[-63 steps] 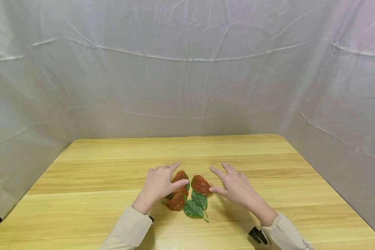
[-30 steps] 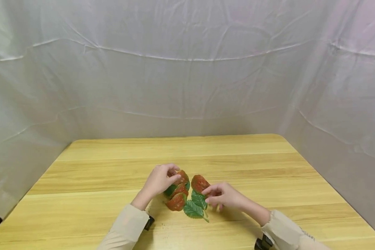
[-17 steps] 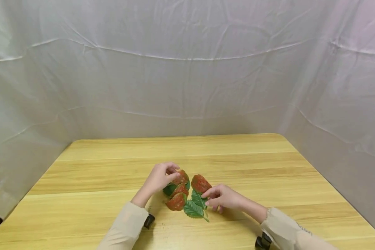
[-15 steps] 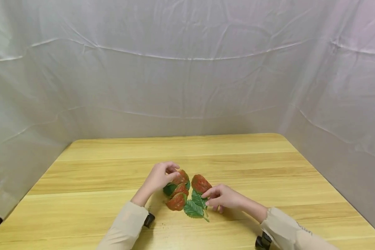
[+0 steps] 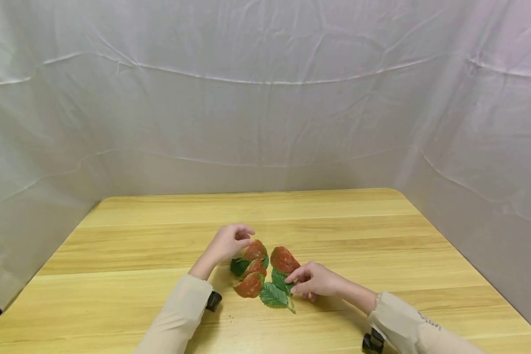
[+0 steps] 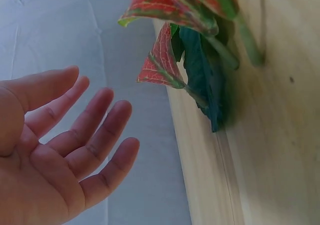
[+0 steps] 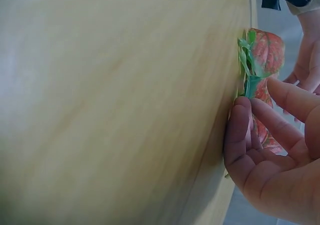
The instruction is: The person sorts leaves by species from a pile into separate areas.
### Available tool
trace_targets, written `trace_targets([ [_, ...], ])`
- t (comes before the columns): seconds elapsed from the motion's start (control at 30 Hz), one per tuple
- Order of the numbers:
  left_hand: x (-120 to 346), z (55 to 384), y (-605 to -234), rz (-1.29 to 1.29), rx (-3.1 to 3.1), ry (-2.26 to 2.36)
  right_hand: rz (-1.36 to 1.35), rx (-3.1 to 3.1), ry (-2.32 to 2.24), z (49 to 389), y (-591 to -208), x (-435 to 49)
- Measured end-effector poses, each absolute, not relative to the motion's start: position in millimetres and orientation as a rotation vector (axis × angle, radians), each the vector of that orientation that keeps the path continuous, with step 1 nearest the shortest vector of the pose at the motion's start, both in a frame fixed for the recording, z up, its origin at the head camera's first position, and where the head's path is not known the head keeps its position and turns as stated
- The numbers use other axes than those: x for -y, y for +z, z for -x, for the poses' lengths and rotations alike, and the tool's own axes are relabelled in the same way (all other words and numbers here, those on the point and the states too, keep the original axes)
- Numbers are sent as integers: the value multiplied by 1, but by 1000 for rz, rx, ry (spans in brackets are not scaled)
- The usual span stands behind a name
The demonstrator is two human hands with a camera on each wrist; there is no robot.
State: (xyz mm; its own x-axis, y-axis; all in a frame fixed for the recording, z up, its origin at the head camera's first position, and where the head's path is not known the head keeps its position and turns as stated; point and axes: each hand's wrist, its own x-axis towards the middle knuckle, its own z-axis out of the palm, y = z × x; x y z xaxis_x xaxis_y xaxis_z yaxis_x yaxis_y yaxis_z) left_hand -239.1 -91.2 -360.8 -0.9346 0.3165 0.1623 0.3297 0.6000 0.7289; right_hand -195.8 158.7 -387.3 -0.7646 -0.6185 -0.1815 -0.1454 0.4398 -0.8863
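Note:
Red leaves with green edges lie in a small group near the table's middle. Of those on the left, one red leaf [image 5: 250, 285] lies nearest me and another red leaf [image 5: 255, 250] farthest. A separate red leaf [image 5: 284, 260] is to their right, with green leaves [image 5: 273, 295] below it. My left hand [image 5: 227, 243] hovers beside the left leaves, fingers relaxed and apart from them in the left wrist view, where stems and a dark green leaf [image 6: 197, 67] show. My right hand [image 5: 316, 280] is at the green leaves, fingers loosely bent, thumb and fingertips apart at the leaf edge.
The leaves lie on a light wooden table [image 5: 159, 246]. Pale grey cloth [image 5: 265, 108] hangs behind it and along both sides. Small dark specks are on the wood near my left sleeve [image 5: 172, 309]. Black wrist mounts [image 5: 213, 301] are strapped at both cuffs.
Both hands came in from spread positions to the leaves. Since half a second ago my left hand has lifted slightly up and away; the right hand and leaves stay nearly still.

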Motion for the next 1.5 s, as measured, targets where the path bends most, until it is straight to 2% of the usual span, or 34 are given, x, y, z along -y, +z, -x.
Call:
trace_targets([
  [0.63, 89, 249, -365, 658, 2955, -1365, 674, -2255, -1245, 197, -390, -156],
  [0.93, 86, 252, -367, 586, 3072, -1255, 641, -2257, -1219, 198, -391, -155],
  [1.5, 92, 257, -365, 447, 2885, -1379, 640, -2277, -1184, 199, -387, -154],
])
